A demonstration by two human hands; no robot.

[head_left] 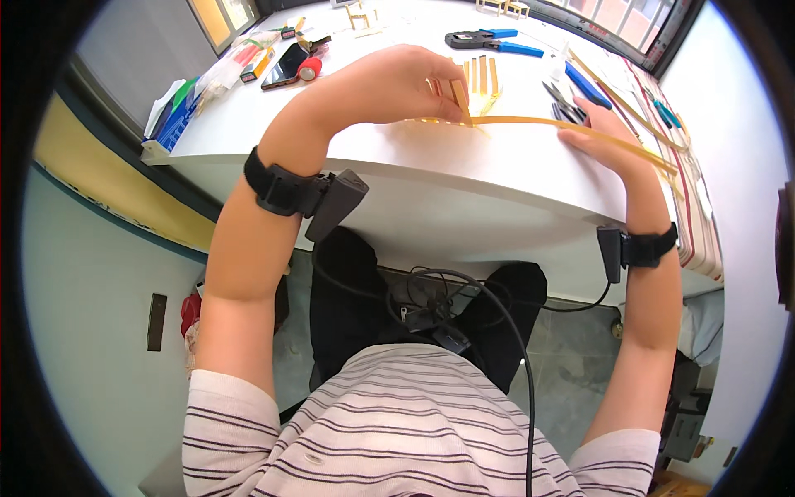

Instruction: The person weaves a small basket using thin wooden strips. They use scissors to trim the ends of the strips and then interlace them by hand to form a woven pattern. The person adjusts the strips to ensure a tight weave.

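Desk [513, 153], strips [461, 102] partly behind fingers [448, 69].

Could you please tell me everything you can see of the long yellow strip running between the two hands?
The long yellow strip is narrow, flat and slightly bowed, with a smooth, plastic-like look. Its left part appears pinched by the left hand; it slants rightward above the white table, passing across the right hand, whose grip on it is unclear.

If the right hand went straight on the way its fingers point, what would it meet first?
Past the long, flat yellow strip crossing it, the right hand would likely meet the grey metal plier-like tool first; depth is unclear, so they may already touch.
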